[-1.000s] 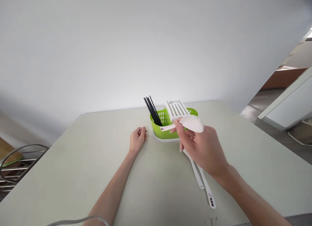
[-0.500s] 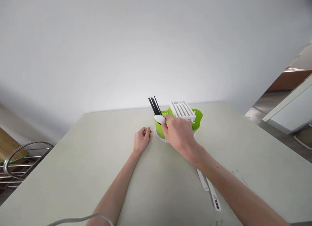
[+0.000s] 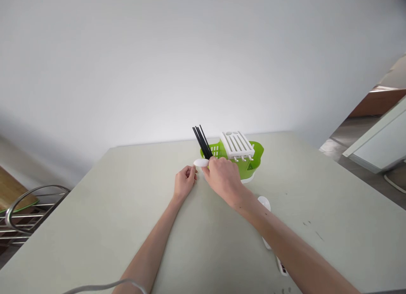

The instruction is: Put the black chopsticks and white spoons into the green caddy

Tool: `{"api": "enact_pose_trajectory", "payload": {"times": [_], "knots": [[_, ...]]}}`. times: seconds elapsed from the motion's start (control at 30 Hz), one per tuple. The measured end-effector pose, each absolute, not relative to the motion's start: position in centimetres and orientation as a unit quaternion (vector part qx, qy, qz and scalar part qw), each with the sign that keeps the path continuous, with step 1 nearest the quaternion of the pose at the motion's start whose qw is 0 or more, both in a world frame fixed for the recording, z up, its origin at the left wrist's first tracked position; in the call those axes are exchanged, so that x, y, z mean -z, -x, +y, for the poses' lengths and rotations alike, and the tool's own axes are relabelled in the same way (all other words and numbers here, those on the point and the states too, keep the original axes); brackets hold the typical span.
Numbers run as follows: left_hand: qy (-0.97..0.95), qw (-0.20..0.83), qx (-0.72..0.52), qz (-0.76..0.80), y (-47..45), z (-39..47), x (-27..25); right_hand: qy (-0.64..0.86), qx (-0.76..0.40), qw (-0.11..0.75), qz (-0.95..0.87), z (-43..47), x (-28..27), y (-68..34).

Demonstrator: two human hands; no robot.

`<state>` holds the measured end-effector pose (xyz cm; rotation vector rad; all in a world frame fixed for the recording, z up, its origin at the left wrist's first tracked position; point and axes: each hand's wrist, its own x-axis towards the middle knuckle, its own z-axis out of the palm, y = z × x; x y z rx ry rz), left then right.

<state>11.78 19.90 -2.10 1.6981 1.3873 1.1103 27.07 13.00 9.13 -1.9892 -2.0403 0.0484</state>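
Observation:
My right hand (image 3: 223, 175) is closed on a white spoon (image 3: 201, 162), whose rounded bowl sticks out to the left of the fingers; its handle is hidden in the grip. It is held in front of a green cutlery holder (image 3: 245, 169) with a white slotted top (image 3: 237, 144). Several black chopsticks (image 3: 202, 142) stand tilted in the holder's left compartment. Resting on the table, my left hand (image 3: 185, 183) has its fingers curled with nothing visible in them, close to the spoon's tip. Under my right forearm lie white utensils, one with a rounded spoon-like end (image 3: 264, 203), partly covered.
The pale table (image 3: 111, 213) meets a white wall (image 3: 190, 65) at the back. A metal rack (image 3: 31, 209) stands beyond the left edge. A grey cable (image 3: 104, 284) crosses the lower left, and white furniture (image 3: 380, 137) is at the right.
My right hand has moved left and toward me with the spoon, away from the holder's rim. More of the holder's front and its hooks now shows. My left hand has stayed put.

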Motion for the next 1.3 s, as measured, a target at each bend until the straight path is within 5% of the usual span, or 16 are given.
{"api": "enact_pose_trajectory", "payload": {"times": [1.3], "knots": [[-0.656, 0.320, -0.415, 0.543, -11.8, 19.3, 1.1, 0.658, 0.006, 0.202, -0.725, 12.7, -9.4, -25.7]]}}
